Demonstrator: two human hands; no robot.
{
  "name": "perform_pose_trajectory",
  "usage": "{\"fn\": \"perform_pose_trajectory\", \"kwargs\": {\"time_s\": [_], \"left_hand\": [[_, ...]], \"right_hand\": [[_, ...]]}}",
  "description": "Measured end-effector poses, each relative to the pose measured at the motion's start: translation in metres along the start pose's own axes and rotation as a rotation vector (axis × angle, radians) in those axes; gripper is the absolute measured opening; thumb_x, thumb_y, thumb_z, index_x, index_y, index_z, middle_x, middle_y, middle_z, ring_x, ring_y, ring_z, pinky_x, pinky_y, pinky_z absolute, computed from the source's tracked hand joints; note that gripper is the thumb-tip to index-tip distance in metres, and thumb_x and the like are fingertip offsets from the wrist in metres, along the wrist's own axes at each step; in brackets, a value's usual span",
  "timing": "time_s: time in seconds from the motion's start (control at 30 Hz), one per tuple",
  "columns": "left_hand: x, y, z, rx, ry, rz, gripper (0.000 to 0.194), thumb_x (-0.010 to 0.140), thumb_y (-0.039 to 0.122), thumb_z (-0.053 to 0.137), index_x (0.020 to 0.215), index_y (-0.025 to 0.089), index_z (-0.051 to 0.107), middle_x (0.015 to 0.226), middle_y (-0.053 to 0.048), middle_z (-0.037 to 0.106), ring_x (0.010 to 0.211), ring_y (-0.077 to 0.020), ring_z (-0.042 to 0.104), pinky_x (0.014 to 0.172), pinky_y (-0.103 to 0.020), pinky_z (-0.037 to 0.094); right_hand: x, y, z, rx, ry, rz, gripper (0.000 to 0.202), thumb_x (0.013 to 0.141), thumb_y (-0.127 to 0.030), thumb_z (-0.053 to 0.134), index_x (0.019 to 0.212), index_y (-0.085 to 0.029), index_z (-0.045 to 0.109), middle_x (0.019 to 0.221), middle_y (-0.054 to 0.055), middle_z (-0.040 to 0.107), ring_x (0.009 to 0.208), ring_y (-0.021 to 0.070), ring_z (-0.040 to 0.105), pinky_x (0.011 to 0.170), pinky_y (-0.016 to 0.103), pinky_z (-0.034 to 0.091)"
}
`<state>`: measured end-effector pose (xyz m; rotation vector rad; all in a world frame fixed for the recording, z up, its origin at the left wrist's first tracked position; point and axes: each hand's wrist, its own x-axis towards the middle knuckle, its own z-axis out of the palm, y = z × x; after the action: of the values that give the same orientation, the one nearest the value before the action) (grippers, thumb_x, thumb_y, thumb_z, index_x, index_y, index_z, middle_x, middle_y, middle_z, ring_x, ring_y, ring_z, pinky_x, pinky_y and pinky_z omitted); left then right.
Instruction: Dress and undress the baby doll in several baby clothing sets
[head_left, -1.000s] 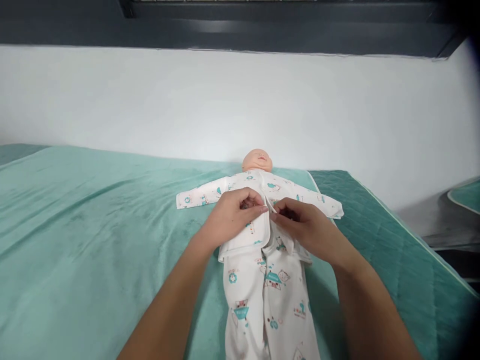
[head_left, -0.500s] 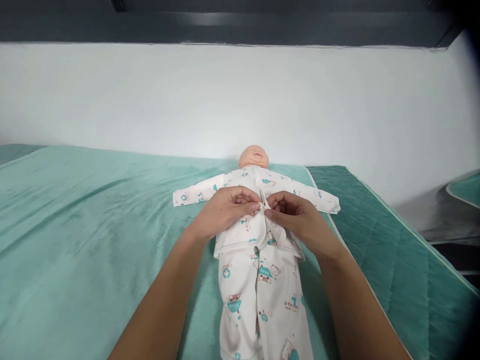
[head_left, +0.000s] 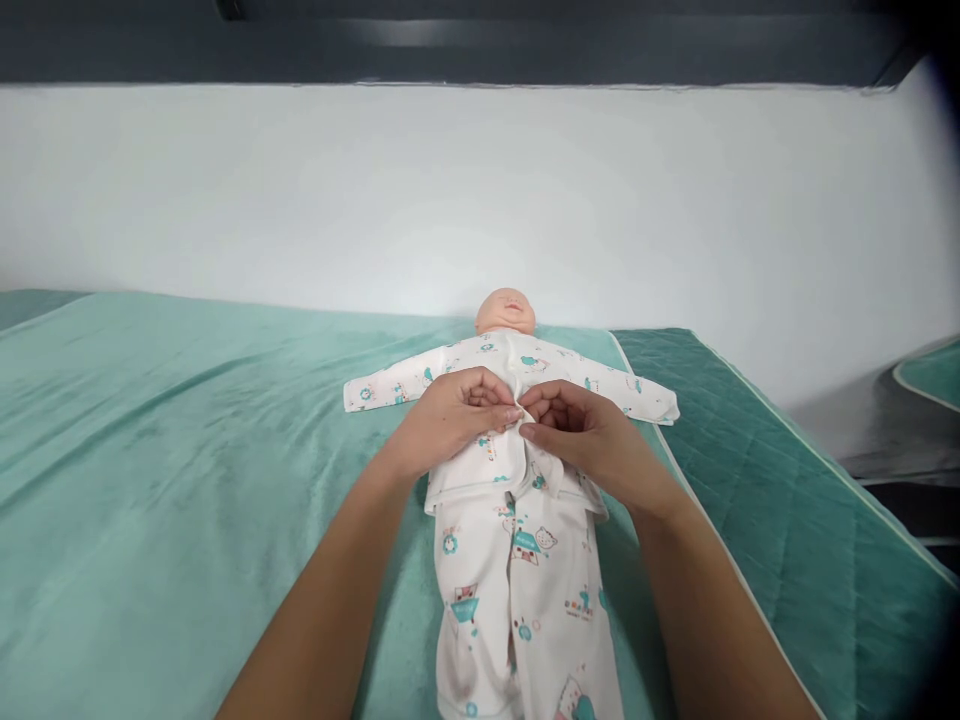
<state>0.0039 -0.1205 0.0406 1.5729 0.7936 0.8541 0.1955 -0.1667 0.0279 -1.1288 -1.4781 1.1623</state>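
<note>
A baby doll (head_left: 505, 311) lies on its back, dressed in a white printed baby shirt (head_left: 469, 465) with long sleeves spread to both sides. White printed baby trousers (head_left: 480, 600) cover its legs. My left hand (head_left: 461, 415) pinches one front edge of the shirt at the chest, thumb against fingers. Close beside it, my right hand (head_left: 581, 425) grips the other front edge between thumb and forefinger. The fingertips almost meet at the shirt's front opening, and they hide the fastening there. Below them, the lower part of the opening hangs slightly apart.
A green sheet (head_left: 187, 480) with soft wrinkles spreads under the doll. On the right lies a darker quilted green mat (head_left: 780, 500) with a pale edge. Behind the doll rises a white wall (head_left: 480, 190), with a dark beam (head_left: 480, 45) overhead.
My right hand has shifted slightly left, bringing its fingertips and the shirt edge closer to my left hand. My left hand stays at nearly the same place.
</note>
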Motion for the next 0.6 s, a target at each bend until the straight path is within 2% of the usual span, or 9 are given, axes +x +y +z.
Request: {"fn": "perform_pose_trajectory", "kwargs": {"time_s": [0.17,0.37,0.47,0.6], "left_hand": [[0.001,-0.002,0.000,-0.011,-0.008,0.010,0.025,0.073,0.034,0.077,0.082,0.019,0.059,0.069,0.001,0.061,0.063,-0.0108,0.054,0.058,-0.024,0.040],[0.000,-0.002,0.000,0.001,-0.035,0.011,0.022,0.077,0.032,0.073,0.085,0.019,0.057,0.073,0.001,0.060,0.068,-0.0110,0.055,0.062,-0.025,0.041],[0.000,-0.002,0.000,-0.006,-0.034,0.011,0.022,0.075,0.029,0.074,0.086,0.019,0.057,0.076,0.001,0.060,0.070,-0.0107,0.056,0.064,-0.025,0.042],[0.000,-0.001,-0.001,-0.069,-0.043,-0.008,0.022,0.074,0.025,0.074,0.086,0.020,0.056,0.076,0.002,0.058,0.070,-0.0103,0.055,0.064,-0.025,0.041]], "right_hand": [[0.000,-0.002,0.002,-0.028,-0.033,0.000,0.024,0.080,-0.033,0.071,0.101,-0.022,0.065,0.078,-0.002,0.056,0.070,0.0116,0.049,0.062,0.025,0.041],[-0.002,-0.003,0.008,-0.175,-0.037,-0.026,0.018,0.081,-0.028,0.068,0.099,-0.024,0.064,0.074,-0.004,0.055,0.065,0.0110,0.048,0.059,0.025,0.039],[-0.002,-0.003,0.010,-0.261,-0.019,-0.048,0.020,0.081,-0.025,0.067,0.101,-0.025,0.064,0.073,-0.005,0.056,0.065,0.0108,0.049,0.059,0.025,0.040],[-0.003,-0.003,0.010,-0.248,-0.029,-0.056,0.026,0.081,-0.027,0.069,0.107,-0.026,0.062,0.070,-0.006,0.053,0.062,0.0106,0.048,0.059,0.025,0.040]]}}
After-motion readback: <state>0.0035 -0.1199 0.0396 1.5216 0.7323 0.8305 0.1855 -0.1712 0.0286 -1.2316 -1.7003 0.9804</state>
